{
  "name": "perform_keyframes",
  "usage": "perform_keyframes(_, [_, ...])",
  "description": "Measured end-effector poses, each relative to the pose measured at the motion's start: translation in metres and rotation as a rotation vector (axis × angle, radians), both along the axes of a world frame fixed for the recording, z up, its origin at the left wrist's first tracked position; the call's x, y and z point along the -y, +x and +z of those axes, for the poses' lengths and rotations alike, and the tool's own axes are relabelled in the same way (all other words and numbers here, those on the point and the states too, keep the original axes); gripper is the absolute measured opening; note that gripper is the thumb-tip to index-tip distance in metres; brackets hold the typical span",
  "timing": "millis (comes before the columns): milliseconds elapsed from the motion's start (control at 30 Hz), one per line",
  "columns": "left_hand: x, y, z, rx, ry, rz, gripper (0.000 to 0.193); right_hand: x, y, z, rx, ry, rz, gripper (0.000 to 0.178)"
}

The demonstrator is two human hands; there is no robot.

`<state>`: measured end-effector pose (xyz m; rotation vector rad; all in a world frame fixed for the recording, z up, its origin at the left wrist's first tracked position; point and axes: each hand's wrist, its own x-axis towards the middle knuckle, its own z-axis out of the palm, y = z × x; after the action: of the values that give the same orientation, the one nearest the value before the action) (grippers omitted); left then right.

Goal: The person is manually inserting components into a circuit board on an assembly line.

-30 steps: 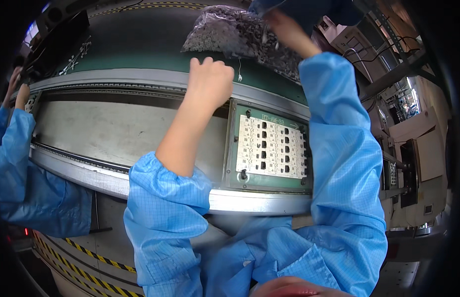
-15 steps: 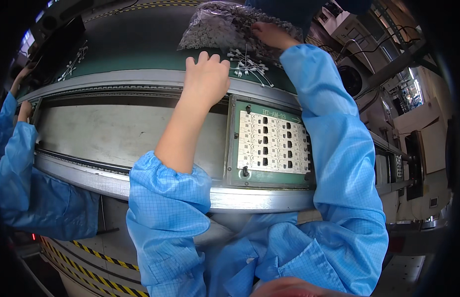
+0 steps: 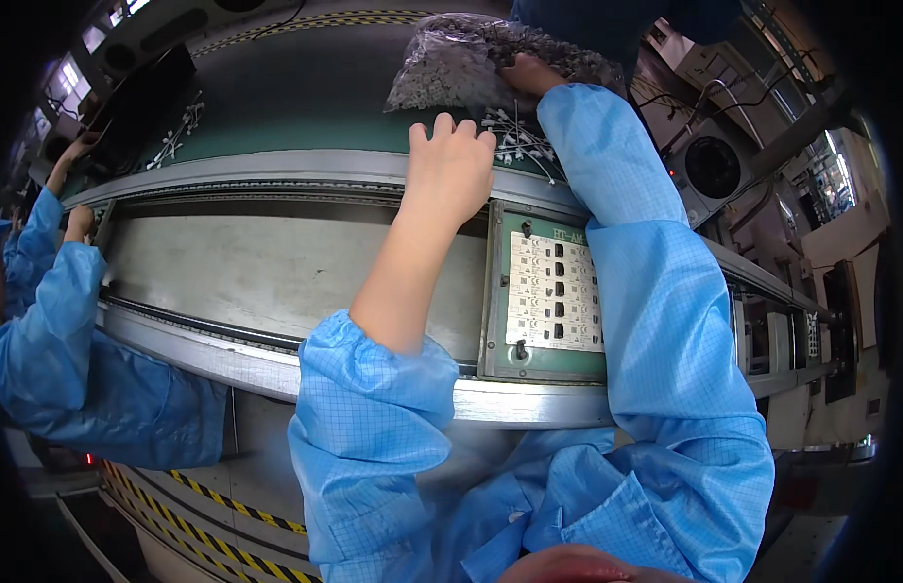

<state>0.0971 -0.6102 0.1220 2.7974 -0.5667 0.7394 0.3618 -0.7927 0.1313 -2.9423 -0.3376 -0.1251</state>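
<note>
My left hand [image 3: 451, 175] is over the far metal rail, its fingers bent down and away with their tips hidden. It looks closed, but whatever it may hold is out of sight. Just right of it, loose short white cables with connectors [image 3: 521, 141] lie on the green surface. My right hand [image 3: 532, 75] reaches into a clear plastic bag [image 3: 437, 73] heaped with many such small white-connector cables; its fingers are sunk among them. Below my arms sits a green fixture board [image 3: 548, 361] holding rows of white labelled circuit boards [image 3: 531, 291]; my right sleeve covers its right side.
Metal rails [image 3: 529, 403] run across in front of me. At left, another person in a blue smock [image 3: 58, 330] works at the line, a small cable bundle [image 3: 177, 136] beyond. A dark round fan or speaker [image 3: 712, 167] stands at right.
The whole view has shifted, so the scene sits farther right and slightly lower. Within the bag, my right hand has moved left. My left hand stays nearly in place over the rail.
</note>
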Motion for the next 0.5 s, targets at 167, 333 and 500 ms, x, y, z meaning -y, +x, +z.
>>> perform_keyframes(167, [-0.016, -0.006, -0.012, -0.009, 0.024, 0.042, 0.022, -0.043, -0.026, -0.028, 0.087, -0.033, -0.047, 0.058])
perform_keyframes(333, [0.013, 0.008, -0.001, 0.161, -0.055, -0.086, 0.015, 0.032, 0.045, -0.029, 0.369, 0.001, 0.145, 0.035])
perform_keyframes(500, [-0.010, 0.001, -0.015, 0.113, -0.033, -0.025, 0.015, -0.001, 0.009, 0.006, 0.461, 0.096, 0.019, 0.030])
